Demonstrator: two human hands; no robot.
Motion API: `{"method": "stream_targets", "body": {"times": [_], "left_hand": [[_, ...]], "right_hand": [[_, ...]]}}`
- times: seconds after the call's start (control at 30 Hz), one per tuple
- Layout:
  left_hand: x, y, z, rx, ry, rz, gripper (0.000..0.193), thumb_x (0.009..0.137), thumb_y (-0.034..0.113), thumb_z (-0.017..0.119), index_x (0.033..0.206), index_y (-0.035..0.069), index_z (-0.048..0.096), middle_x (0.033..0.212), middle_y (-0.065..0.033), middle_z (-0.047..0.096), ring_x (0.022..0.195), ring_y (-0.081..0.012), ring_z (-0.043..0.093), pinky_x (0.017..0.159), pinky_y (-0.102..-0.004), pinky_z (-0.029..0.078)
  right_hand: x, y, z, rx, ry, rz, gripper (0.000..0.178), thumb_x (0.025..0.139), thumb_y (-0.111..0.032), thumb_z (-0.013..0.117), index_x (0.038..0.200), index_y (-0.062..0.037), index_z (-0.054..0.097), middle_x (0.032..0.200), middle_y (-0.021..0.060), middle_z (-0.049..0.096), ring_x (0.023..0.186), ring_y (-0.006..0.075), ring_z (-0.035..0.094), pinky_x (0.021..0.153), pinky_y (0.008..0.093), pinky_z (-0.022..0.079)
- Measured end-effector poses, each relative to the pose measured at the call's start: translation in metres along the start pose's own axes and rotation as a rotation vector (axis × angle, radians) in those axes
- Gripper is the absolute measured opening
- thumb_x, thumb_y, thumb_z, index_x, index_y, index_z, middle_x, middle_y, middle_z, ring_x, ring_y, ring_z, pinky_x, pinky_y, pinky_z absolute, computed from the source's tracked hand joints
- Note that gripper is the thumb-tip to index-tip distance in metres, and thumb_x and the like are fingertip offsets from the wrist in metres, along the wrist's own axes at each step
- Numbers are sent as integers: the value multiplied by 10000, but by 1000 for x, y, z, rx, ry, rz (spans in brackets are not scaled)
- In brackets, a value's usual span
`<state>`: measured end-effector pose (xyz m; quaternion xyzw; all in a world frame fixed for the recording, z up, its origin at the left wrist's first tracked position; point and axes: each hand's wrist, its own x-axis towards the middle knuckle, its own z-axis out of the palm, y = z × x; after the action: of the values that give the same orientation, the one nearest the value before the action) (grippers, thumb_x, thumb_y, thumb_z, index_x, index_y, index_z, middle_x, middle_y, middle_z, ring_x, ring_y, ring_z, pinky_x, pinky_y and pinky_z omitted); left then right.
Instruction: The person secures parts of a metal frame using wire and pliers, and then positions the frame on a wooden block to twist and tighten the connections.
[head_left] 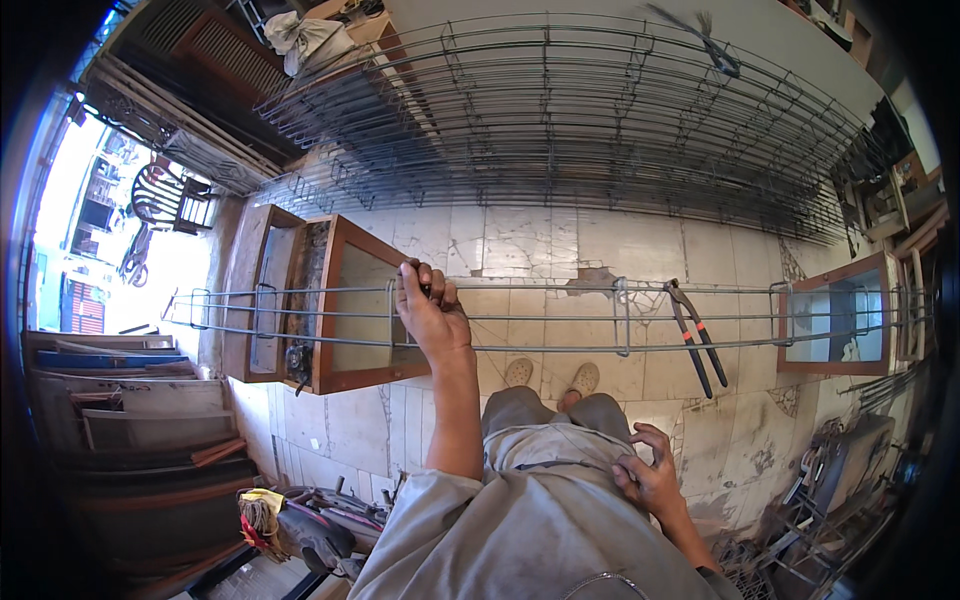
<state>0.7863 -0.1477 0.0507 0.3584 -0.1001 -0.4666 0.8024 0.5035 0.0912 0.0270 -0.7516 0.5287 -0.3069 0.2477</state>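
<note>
1. The left hand (430, 312) is closed in a fist around the top bar of a long rebar cage (560, 318), gripping it beside one of the square stirrups (392, 315).
2. The cage runs level past that hand, stretching far out to both sides of it, and rests across two wooden frames (330, 300).
3. The right hand (650, 475) sits low against the person's trouser hip, well below and to the right of the cage, its fingers loosely curled and holding nothing that shows.
4. A pair of long-handled pincers (695, 335) with red bands hangs on the cage, well to the right of the gripping hand and above the right hand.
5. A larger stack of rebar cages (560, 120) lies beyond the gripped cage, farther from both hands.
</note>
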Motion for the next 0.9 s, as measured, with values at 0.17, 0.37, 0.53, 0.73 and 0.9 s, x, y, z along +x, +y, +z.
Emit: {"method": "stream_targets", "body": {"times": [0.17, 0.37, 0.53, 0.73, 0.9], "left_hand": [[29, 18, -8, -18, -66, -65, 156, 1001, 211, 560, 949, 66, 542, 730, 25, 448, 543, -37, 302, 437, -188, 240], [44, 23, -27, 5, -186, -208, 141, 1013, 189, 526, 981, 52, 536, 743, 21, 438, 565, -41, 317, 453, -188, 260], [71, 26, -46, -67, -139, -267, 130, 1010, 184, 526, 942, 74, 533, 725, 32, 436, 564, -42, 315, 457, -193, 248], [90, 35, -59, -87, -240, -302, 119, 1008, 170, 524, 973, 56, 530, 715, 42, 405, 565, -30, 291, 420, -194, 210], [102, 43, -74, -241, -365, -419, 103, 1002, 136, 525, 969, 39, 519, 724, 29, 389, 542, -29, 266, 381, -190, 181]], "right_hand": [[9, -18, 33, -33, 83, 59, 234, 672, -31, 789, 857, -95, 660, 1105, 119, 547, 1114, 378, 555, 917, 466, 494], [24, -45, 71, -99, 145, 87, 220, 703, 3, 759, 876, -83, 652, 1031, 91, 587, 1086, 366, 569, 893, 451, 500], [14, -61, 97, 176, 152, 217, 154, 754, 14, 717, 869, -59, 645, 883, 71, 657, 1041, 343, 598, 866, 410, 502], [9, -91, 115, 367, 226, 430, 128, 779, -31, 740, 886, -43, 670, 1079, 122, 637, 1018, 324, 607, 861, 399, 503], [0, -107, 127, 585, -3, 631, 57, 872, -55, 689, 892, -5, 668, 1114, 159, 668, 1132, 266, 616, 877, 359, 525]]}}
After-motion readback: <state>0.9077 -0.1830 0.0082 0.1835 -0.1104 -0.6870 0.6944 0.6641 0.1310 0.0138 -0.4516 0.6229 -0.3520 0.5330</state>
